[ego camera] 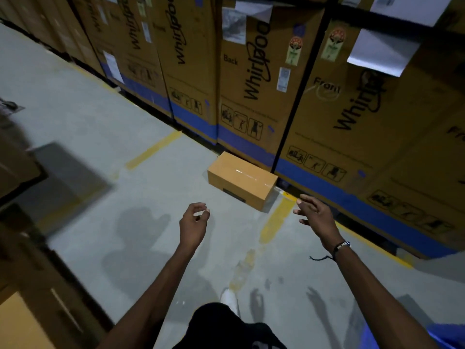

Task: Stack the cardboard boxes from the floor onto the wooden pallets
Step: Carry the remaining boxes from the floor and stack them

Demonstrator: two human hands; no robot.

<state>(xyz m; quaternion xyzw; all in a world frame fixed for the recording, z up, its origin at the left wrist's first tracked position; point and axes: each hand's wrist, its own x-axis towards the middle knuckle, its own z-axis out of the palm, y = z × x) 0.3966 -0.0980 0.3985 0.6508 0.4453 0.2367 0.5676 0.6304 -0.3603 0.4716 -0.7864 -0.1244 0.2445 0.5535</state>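
A small brown cardboard box (pixel 241 180) lies on the grey floor, close against the foot of a wall of tall cartons. Both my arms reach out toward it. My left hand (pixel 192 224) hovers a little short of the box and to its left, fingers loosely curled, holding nothing. My right hand (pixel 314 212) hangs just right of the box's near corner, fingers spread and relaxed, empty. Neither hand touches the box. No wooden pallet is plainly in view.
Tall Whirlpool cartons (pixel 254 79) with blue bands line the far and right side. Blurred brown boxes (pixel 17 260) stand at the left edge. Yellow floor lines (pixel 276 220) run across the concrete. My white shoe (pixel 230 301) steps forward below.
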